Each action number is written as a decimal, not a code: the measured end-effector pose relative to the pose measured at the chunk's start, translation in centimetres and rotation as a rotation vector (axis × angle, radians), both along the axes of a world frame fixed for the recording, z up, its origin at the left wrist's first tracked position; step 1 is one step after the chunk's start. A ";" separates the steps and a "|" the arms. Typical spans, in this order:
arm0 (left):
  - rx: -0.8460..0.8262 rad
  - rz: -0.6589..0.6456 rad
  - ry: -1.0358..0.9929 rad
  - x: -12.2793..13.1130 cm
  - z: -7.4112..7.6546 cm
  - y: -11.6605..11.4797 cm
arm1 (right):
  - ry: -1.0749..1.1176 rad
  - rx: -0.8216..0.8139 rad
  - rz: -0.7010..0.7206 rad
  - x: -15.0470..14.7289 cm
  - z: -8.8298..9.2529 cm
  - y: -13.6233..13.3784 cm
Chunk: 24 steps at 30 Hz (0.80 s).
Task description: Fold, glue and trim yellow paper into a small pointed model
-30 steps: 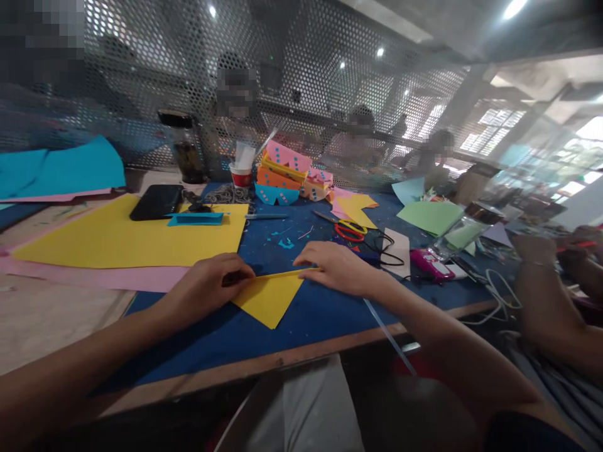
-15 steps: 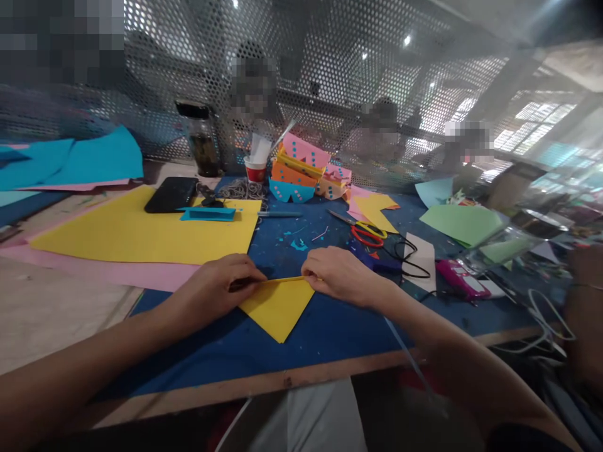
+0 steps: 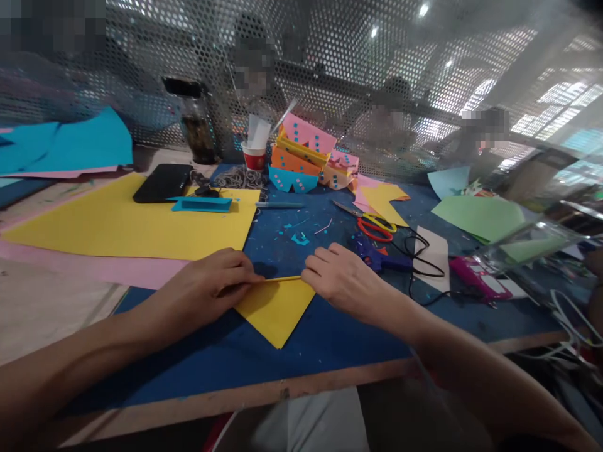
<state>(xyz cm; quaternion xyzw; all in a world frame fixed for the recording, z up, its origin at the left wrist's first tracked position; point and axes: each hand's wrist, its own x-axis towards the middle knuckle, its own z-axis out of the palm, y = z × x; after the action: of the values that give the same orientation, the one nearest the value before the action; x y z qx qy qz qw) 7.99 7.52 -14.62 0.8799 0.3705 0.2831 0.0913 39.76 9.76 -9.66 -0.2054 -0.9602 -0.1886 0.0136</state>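
A piece of yellow paper [image 3: 277,311] lies on the blue table mat, its lower part a downward-pointing triangle and its top edge folded into a narrow strip. The fingers of my left hand [image 3: 210,279] are closed on the left end of that fold. At the right end, my right hand [image 3: 336,276] pinches the same fold, its fingertips curled and partly hidden. Just beyond my right hand lie a dark blue glue gun [image 3: 379,254] with a black cord and a pair of red and yellow scissors [image 3: 374,226].
A large yellow sheet [image 3: 117,226] at left bears a black phone [image 3: 162,183] and a folded blue strip [image 3: 202,204]. Behind stand a dark jar [image 3: 196,132], a paper cup [image 3: 254,155] and decorated paper pieces [image 3: 301,157]. A magenta object [image 3: 478,276] lies right. People sit beyond the perforated screen.
The view has shifted slightly. Both hands still grip the paper's folded edge; my right hand's fingers have curled further over its right end.
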 end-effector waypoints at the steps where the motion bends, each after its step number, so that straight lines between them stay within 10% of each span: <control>1: 0.010 -0.008 0.001 0.0 0.0 0.0 | 0.000 -0.001 0.002 0.0 0.0 -0.1; 24: 0.073 -0.046 0.062 -0.2 -0.8 -0.8 | 0.012 -0.079 -0.051 0.6 0.5 -1.5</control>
<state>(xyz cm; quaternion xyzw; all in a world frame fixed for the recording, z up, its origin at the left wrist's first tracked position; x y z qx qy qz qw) 7.75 6.68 -15.46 0.8993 0.3424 0.2667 0.0540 40.40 8.25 -9.16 -0.2314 -0.9612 -0.1497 0.0067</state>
